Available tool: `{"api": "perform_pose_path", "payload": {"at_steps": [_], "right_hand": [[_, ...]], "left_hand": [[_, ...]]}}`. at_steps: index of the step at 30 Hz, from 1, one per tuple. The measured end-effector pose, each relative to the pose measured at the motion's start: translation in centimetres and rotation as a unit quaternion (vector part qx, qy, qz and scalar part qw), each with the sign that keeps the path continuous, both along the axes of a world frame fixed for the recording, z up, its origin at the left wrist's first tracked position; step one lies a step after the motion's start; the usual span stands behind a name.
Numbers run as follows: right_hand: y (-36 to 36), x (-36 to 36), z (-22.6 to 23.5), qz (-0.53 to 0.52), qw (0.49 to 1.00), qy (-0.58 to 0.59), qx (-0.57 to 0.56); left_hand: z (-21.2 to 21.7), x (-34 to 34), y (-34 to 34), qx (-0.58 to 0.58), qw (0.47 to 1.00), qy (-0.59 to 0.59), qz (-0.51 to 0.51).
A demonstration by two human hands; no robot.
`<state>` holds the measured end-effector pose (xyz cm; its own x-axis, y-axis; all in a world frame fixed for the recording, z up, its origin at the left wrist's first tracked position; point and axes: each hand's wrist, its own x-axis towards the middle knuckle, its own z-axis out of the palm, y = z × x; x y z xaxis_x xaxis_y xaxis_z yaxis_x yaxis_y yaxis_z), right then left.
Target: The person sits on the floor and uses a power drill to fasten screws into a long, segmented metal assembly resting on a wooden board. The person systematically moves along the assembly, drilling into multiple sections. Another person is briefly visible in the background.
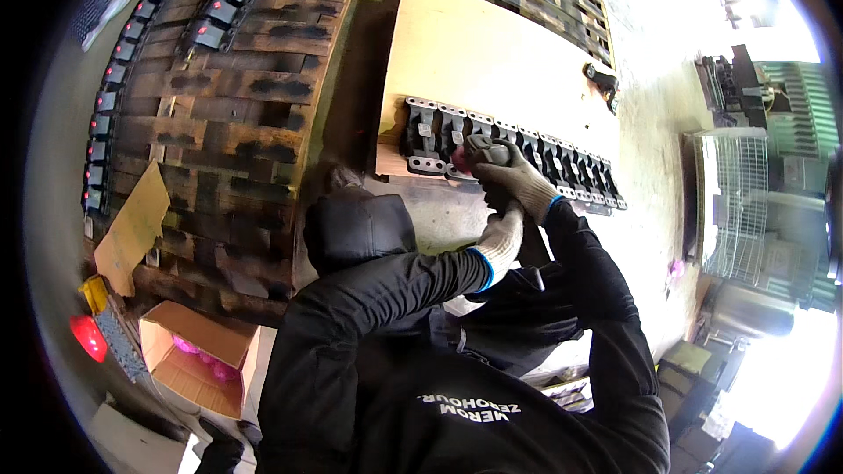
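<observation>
My right hand (516, 177), in a pale knitted glove with a blue cuff, is closed round a dark grey hand-sized object (488, 153). A pink end (459, 158) shows at its left; its exact kind is unclear. Just below, my gloved left hand (502, 237) looks closed, its fingers mostly hidden behind the right hand and a dark shape. Both hands are over the near edge of a row of black metal links (425, 132), with holes in their end plates. The row lies along the near side of a light wooden board (479, 39).
Left stands a slatted wooden pallet (233, 127) bearing rows of black parts with red marks (104, 102). A cardboard box (198, 395) with pink things sits lower left. Two dark small parts (602, 88) lie at the board's right edge. Wire baskets (733, 202) stand far right.
</observation>
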<state>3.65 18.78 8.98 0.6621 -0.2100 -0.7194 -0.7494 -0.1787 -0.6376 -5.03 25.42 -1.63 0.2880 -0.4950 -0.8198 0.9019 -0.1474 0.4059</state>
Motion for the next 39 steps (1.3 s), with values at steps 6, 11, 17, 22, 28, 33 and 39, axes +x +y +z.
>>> {"api": "perform_pose_path", "payload": {"at_steps": [6, 11, 17, 22, 28, 33, 39], "right_hand": [[3.9, 2.0, -1.7, 0.052, 0.998, -0.019, -0.019], [3.0, 1.8, -1.2, 0.047, 0.998, 0.026, -0.043], [3.2, 1.5, -1.7, 0.029, 0.999, 0.033, -0.017], [4.2, 2.5, -2.6, 0.061, 0.997, 0.000, 0.035], [3.3, 2.3, -1.6, 0.041, 0.999, 0.031, 0.018], [3.6, 2.3, -1.0, 0.075, 0.997, 0.013, 0.011], [3.7, 2.9, -2.3, 0.082, 0.996, 0.001, 0.027]], "left_hand": [[0.0, 1.8, 3.9, 0.027, 1.000, 0.004, 0.016], [4.5, 2.1, 4.8, 0.097, 0.994, -0.045, -0.033], [-1.5, -1.3, -0.4, 0.120, 0.990, -0.071, 0.021], [-4.4, -1.8, 0.5, 0.129, 0.984, -0.111, -0.047], [1.9, 0.6, 3.2, 0.110, 0.992, -0.051, -0.037], [0.6, 0.0, 2.3, 0.125, 0.990, -0.055, -0.019], [4.2, 2.1, 4.7, 0.070, 0.995, -0.031, 0.059]]}}
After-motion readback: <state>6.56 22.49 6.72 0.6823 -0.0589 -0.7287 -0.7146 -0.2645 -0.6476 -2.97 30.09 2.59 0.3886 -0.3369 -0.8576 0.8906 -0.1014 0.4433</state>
